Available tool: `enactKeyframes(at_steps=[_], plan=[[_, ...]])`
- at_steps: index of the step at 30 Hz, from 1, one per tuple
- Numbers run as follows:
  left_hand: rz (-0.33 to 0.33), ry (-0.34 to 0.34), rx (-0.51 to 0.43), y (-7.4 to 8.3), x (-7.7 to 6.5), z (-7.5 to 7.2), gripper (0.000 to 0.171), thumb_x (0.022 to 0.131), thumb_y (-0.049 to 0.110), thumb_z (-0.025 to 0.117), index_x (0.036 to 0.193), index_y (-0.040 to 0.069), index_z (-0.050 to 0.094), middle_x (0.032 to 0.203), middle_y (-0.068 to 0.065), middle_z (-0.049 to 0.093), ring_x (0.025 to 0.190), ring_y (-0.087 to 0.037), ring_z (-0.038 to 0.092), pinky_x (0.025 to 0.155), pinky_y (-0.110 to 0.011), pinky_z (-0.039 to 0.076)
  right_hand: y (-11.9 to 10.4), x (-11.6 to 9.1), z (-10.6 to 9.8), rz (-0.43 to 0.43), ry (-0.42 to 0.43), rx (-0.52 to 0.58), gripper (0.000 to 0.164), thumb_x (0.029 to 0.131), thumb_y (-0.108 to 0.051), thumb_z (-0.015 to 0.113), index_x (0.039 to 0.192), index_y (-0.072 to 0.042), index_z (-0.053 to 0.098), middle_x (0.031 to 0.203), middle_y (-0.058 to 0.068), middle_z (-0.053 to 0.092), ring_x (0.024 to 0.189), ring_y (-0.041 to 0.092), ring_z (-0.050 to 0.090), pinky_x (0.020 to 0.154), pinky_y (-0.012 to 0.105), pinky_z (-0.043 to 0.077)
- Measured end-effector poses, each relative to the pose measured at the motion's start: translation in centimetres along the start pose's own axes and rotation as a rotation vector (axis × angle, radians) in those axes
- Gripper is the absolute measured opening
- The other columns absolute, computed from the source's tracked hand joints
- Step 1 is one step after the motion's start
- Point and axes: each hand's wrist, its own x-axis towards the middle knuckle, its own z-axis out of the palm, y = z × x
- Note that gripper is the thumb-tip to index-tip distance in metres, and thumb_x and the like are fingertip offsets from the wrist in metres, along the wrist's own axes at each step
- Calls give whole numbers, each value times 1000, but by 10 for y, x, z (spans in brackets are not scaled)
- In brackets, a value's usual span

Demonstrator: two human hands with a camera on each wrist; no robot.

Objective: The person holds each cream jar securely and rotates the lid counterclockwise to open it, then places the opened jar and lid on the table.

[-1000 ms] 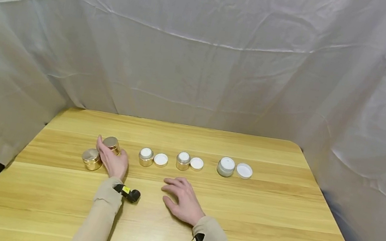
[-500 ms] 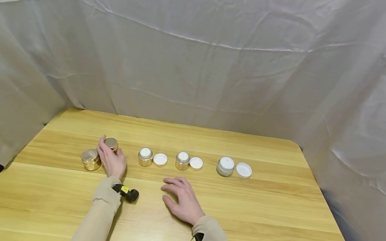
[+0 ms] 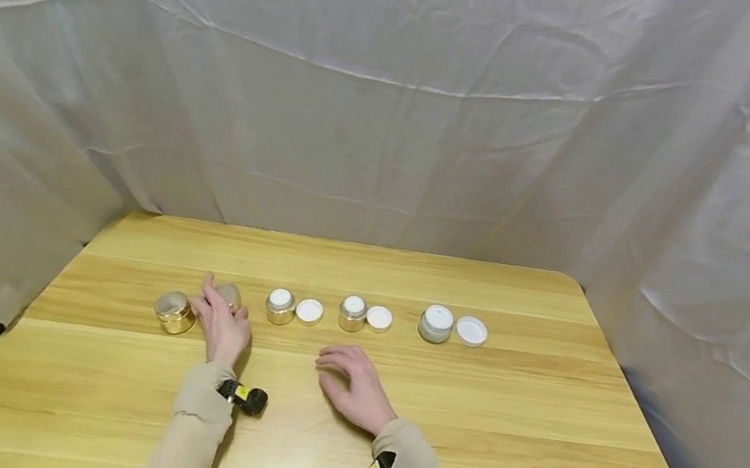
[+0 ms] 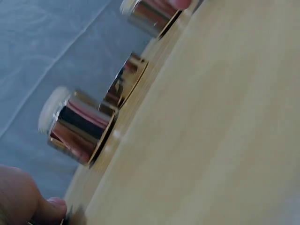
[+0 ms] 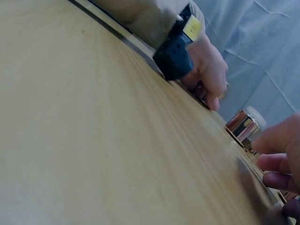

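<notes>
At the left of the table, my left hand (image 3: pixel 225 335) grips a small gold jar with its lid on (image 3: pixel 229 295), fingers on its left and thumb on its right. Part of that jar is hidden behind the hand. Another lidded gold jar (image 3: pixel 174 313) stands just left of the fingers. My right hand (image 3: pixel 361 391) is idle and holds nothing, its fingers loosely bent low over the middle of the table. In the left wrist view, the left thumb (image 4: pixel 49 209) shows at the lower left, near an uncapped shiny jar (image 4: pixel 77 129).
To the right stand uncapped jars in a row: a gold one (image 3: pixel 280 309) with its white-lined lid (image 3: pixel 308 312), a second gold one (image 3: pixel 352 316) with its lid (image 3: pixel 379 318), and a wider pale jar (image 3: pixel 436 325) with its lid (image 3: pixel 472 331). A grey curtain (image 3: pixel 391 130) hangs behind.
My left hand has drawn the gripped gold jar a little nearer and to the right. The right hand has stayed in place.
</notes>
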Motion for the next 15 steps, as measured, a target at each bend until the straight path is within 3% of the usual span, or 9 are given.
enactKeyframes(at_steps=[4,9,15], plan=[[-14,-55,16,3,-13,-2,85,92,-8,58,159,7,8,141,-37,27,129,-52,39,116,-63,39,2,0,0,47,67,117,20,91,-6,69,110,-7,73,122,9,71,116,26,64,105,41,54],[-5,-84,18,6,-29,-5,81,89,-9,61,155,0,16,142,-37,27,132,-54,37,119,-64,36,2,2,0,122,199,251,16,92,-2,67,107,-4,73,105,11,74,89,22,66,80,23,58],[48,-89,33,11,-45,-7,65,78,-10,67,136,-13,37,135,-36,39,126,-51,45,115,-62,40,-8,5,-5,316,325,389,16,94,1,63,108,3,71,107,19,73,91,23,68,81,17,56]])
